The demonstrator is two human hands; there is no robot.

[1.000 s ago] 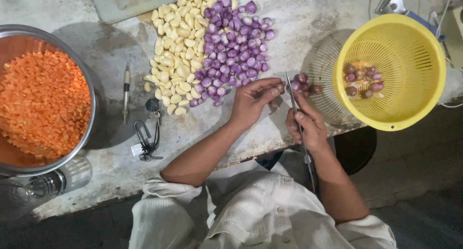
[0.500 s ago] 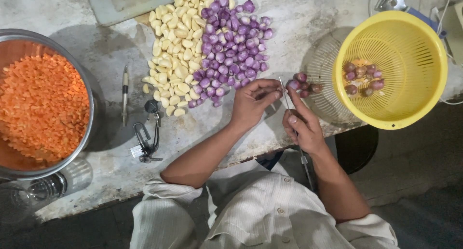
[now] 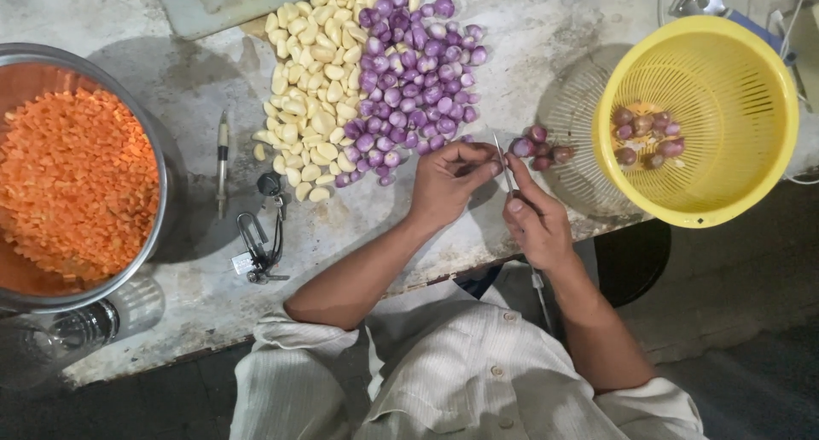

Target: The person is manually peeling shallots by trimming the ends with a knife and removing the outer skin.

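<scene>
My left hand (image 3: 450, 182) hovers over the stone counter edge, its fingers pinched on a small shallot that is mostly hidden under them. My right hand (image 3: 534, 223) grips a thin knife (image 3: 503, 164) whose blade points up between the two hands, touching the left fingertips. Just beyond the blade tip lies a small cluster of unpeeled shallots (image 3: 541, 149). Farther up the counter a heap of peeled purple shallots (image 3: 415, 73) lies beside a heap of peeled garlic cloves (image 3: 311, 90).
A yellow plastic colander (image 3: 751, 159) with several unpeeled shallots (image 3: 645, 135) sits at the right edge. At the left stands a steel bowl (image 3: 159, 193) of chopped orange pieces. A pen (image 3: 223, 160), keys (image 3: 260, 240) and a glass (image 3: 81, 325) lie on the counter.
Both hands have drawn slightly closer together, with the left fingertips now against the blade. The heaps and the colander have not moved.
</scene>
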